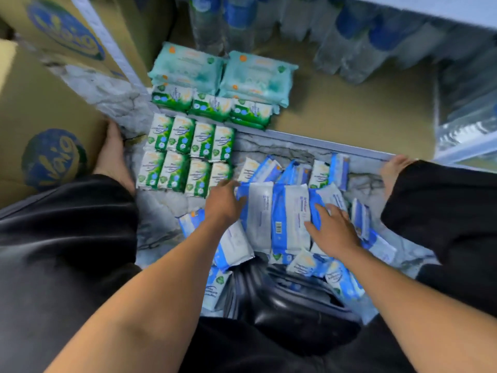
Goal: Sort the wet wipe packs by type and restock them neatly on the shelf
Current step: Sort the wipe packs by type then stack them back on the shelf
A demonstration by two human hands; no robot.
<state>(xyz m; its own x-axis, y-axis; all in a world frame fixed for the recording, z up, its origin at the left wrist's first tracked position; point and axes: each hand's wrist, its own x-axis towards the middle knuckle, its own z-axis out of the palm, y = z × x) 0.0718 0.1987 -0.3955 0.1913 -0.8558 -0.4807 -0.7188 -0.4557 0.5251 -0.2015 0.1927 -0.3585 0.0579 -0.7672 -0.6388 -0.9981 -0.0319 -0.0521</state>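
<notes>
A loose heap of blue-and-white wipe packs (289,211) lies on the marbled floor in front of me. My left hand (224,201) rests flat on the heap's left edge, fingers spread. My right hand (332,230) lies flat on the heap's right side, fingertips on a blue pack. Several green-and-white packs (185,153) stand in two tidy rows on the floor to the left. On the low shelf (336,109) behind them sit three green packs (212,106) in a row and two stacks of teal packs (223,70).
Cardboard boxes (51,109) with blue round logos stand at the left. Shrink-wrapped water bottles (357,36) fill the shelf's back and right. My bare feet (114,152) and black-trousered legs flank the heap. A black bag (285,300) lies under the packs near me.
</notes>
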